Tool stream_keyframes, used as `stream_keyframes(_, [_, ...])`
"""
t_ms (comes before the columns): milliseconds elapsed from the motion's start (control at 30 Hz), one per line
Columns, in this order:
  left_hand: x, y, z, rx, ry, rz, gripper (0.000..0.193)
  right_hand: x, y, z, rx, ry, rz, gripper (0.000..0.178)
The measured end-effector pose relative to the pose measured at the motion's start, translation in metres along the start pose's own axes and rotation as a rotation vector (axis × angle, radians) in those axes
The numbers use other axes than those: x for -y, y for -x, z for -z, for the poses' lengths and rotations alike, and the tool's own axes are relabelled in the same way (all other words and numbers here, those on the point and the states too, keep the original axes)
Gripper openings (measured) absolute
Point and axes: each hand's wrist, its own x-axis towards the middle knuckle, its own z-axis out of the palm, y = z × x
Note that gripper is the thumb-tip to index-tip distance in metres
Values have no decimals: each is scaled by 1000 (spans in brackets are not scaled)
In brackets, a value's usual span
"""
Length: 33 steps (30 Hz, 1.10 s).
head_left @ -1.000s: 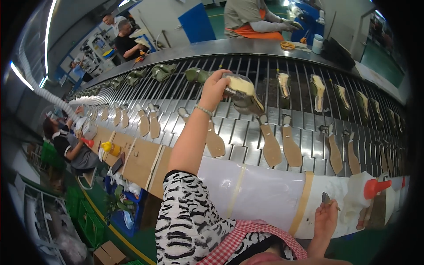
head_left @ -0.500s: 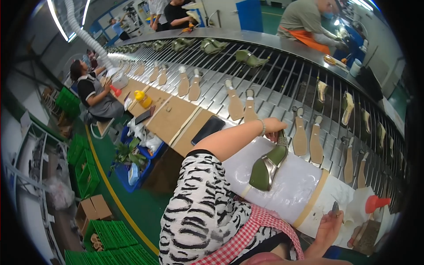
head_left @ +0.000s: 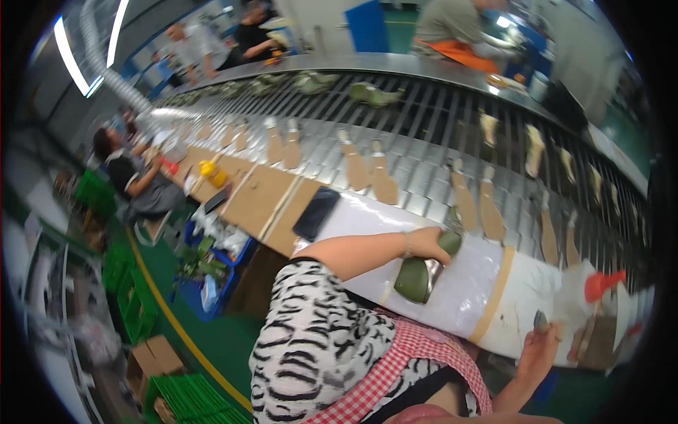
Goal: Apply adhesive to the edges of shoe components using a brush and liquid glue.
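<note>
A green shoe upper (head_left: 412, 280) with a silvery band lies on the plastic-covered work board (head_left: 462, 297) in front of me. My left hand (head_left: 427, 245) is closed round its far part, and the fingers hide some of the band. At the right, my right hand (head_left: 538, 351) pinches a small dark, flat-tipped tool (head_left: 540, 321), held upright over the white end of the board. The tool's exact kind is too small to make out. Close beside that hand stands a translucent bottle (head_left: 572, 293) with a red nozzle (head_left: 604, 285).
Beyond the board runs a slatted metal conveyor (head_left: 417, 166) carrying pairs of tan insoles (head_left: 385, 177), with green uppers (head_left: 374, 94) on a rack behind. A black phone (head_left: 316, 213) and a yellow bottle (head_left: 212, 173) lie leftward. A co-worker (head_left: 145, 173) sits at the far left.
My left hand has shifted from the shoe's far tip to a grip round its body, covering more of it. My right hand still holds the small tool. The whole view has tilted slightly.
</note>
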Motion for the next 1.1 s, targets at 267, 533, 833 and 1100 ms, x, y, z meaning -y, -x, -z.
stream_keyframes(267, [-17, 16, -15, 117, 1284, -250, 57, 63, -26, 29, -118, 932, 547, 7])
stream_keyframes(533, [-63, 10, -49, -103, 983, -216, 50, 78, -59, 47, -241, 1456, 443, 14])
stream_keyframes(833, [-85, 15, -76, -151, 752, -271, 48, 58, -98, 89, -238, 1711, 340, 13])
stream_keyframes(1100, [-67, 11, -96, -264, 353, -424, 58, 59, -88, 88, -259, 1568, 337, 13])
